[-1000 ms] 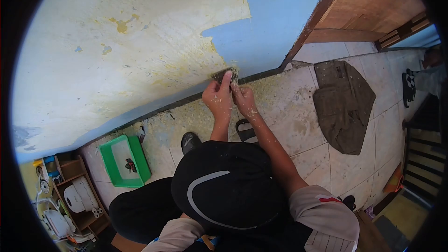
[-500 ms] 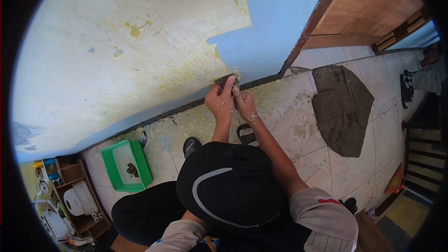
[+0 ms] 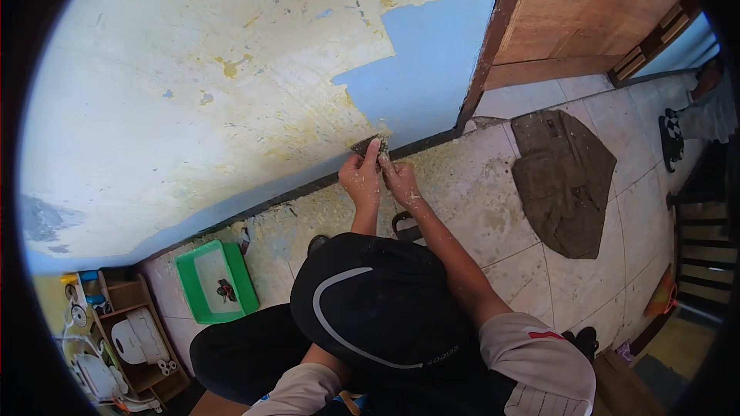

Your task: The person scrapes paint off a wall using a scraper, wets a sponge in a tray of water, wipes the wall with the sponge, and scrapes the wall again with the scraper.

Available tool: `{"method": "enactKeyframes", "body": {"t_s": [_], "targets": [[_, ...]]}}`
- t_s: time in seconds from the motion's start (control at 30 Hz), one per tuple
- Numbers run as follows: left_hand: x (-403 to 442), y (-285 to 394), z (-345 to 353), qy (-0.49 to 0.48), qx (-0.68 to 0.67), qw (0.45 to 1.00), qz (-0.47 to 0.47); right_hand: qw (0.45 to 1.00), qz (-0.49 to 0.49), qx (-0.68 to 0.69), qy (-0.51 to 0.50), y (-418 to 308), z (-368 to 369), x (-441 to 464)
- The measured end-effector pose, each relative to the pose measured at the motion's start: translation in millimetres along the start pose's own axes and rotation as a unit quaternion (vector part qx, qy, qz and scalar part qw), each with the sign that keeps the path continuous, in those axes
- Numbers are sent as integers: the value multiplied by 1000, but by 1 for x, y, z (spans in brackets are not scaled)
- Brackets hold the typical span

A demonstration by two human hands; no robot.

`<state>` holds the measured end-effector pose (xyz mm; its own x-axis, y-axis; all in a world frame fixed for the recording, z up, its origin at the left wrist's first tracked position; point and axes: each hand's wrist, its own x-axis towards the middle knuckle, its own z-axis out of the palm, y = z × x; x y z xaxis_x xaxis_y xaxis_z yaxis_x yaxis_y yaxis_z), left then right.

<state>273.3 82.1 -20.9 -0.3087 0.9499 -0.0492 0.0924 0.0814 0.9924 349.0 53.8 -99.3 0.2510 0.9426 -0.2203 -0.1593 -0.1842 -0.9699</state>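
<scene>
Both hands are together low at the wall [image 3: 231, 115], where cream paint has come off in patches and a blue area shows. Between them is a scraper [image 3: 364, 145] with a dark, flat, crusted blade, its edge at the wall. My left hand [image 3: 359, 183] grips it, fingers along the blade. My right hand [image 3: 401, 183] closes round its other side, where the fingers hide most of the handle. Pale flakes stick to the right hand and forearm.
Paint flakes litter the tiled floor [image 3: 493, 223]. A green basin [image 3: 245, 281] with a small dark object inside stands at left, near a wooden shelf [image 3: 127, 296]. A brown garment [image 3: 566, 185] lies at right by the door [image 3: 586, 15]. A person's foot [image 3: 672, 139] shows far right.
The view has shifted slightly, so the wall and door appear further left. Both hands and the scraper sit a little lower in the picture, still gripping.
</scene>
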Motion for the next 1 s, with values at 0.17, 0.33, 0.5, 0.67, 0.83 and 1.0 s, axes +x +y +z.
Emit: {"method": "enactKeyframes", "body": {"t_s": [0.17,0.33,0.5,0.67,0.83,1.0], "targets": [[-5,12,-5,-17,-11,1000,11,1000,-20,0,-6,-12,0,-9],[-1,19,-1,-24,15,1000,-3,1000,-16,15,-17,-16,0,1],[-2,36,1,-25,-59,998,5,999,-36,-5,-3,-31,-2,1],[-3,20,-5,-26,8,1000,-9,999,-7,-47,-5,-12,-7,-1],[-11,19,-7,-23,2,1000,-17,1000,6,0,1,-11,-5,-19],[-9,22,-2,-6,-35,999,-24,1000,-11,-22,6,-11,-3,-9]]}}
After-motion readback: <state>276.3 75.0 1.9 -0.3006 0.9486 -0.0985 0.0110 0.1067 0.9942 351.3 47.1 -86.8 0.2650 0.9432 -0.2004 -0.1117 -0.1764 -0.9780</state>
